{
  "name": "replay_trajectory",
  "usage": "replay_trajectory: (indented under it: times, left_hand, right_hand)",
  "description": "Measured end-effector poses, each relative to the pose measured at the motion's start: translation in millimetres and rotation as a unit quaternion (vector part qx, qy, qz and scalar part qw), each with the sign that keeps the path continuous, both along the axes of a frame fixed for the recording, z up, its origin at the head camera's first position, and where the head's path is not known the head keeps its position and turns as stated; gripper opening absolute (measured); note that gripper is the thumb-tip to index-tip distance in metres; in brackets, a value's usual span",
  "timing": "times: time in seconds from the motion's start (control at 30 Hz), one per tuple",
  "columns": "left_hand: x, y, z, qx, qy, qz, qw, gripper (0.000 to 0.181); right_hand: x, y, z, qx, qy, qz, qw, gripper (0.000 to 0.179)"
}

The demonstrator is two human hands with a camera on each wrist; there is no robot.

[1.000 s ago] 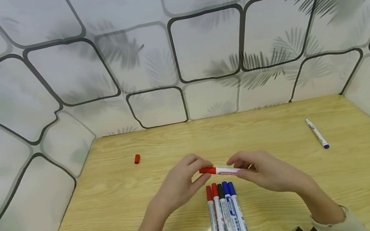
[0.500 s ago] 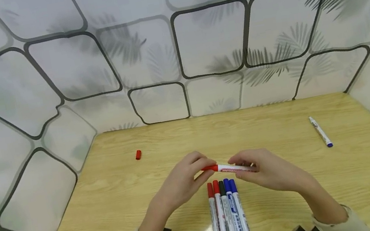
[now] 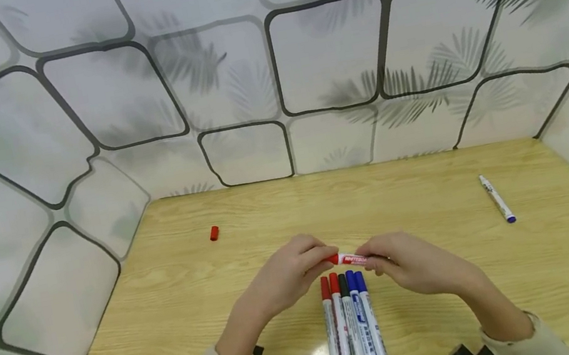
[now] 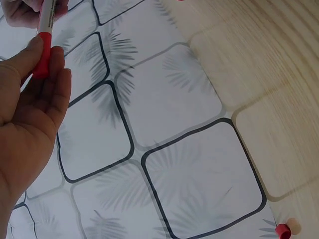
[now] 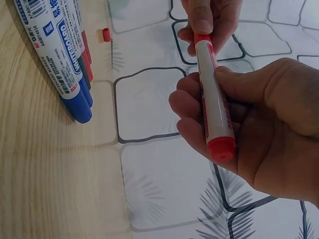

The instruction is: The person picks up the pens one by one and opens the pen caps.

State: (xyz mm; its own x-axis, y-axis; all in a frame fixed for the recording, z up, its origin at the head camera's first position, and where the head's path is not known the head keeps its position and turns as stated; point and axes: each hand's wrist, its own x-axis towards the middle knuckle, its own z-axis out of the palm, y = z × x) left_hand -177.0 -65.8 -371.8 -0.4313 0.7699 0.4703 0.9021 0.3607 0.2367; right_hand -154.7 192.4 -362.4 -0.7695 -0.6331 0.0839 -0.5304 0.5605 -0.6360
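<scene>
Between both hands a red whiteboard marker [image 3: 353, 259] is held roughly level above the table. My left hand [image 3: 286, 275] pinches its red cap [image 4: 44, 57] between thumb and fingers, hiding much of it in the head view. Around the white barrel [image 5: 212, 94] curl the fingers of my right hand [image 3: 420, 264], thumb along one side; the red end plug [image 5: 221, 148] sticks out of the grip. Just below the hands lies a side-by-side row of several capped markers, including a black-capped one [image 3: 352, 324] and a blue-capped one [image 3: 372, 324].
A loose red cap [image 3: 214, 233] lies at the back left of the wooden table [image 3: 173, 324]. One white marker with a blue end [image 3: 496, 198] lies alone at the right. A patterned wall covering [image 3: 223, 87] rises behind the table.
The marker has turned so its red lettering faces up. My hands have drawn closer together along it, and less of the cap and barrel shows. The head view has shifted slightly.
</scene>
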Motion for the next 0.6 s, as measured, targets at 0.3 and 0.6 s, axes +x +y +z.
replay_trajectory:
  times: [0.3,0.6]
  left_hand:
    - [-7.3,-11.4,2.0,-0.017,-0.025,-0.025,0.9992,0.022]
    - [-4.7,-12.6,7.4,0.004,-0.043,-0.04,0.9983,0.022]
  right_hand:
    - [-1.0,1,-1.1,-0.001,-0.048,0.034,0.9983,0.024]
    - [2.3,4,7.1,-0.016,-0.022,0.048,0.9985,0.022]
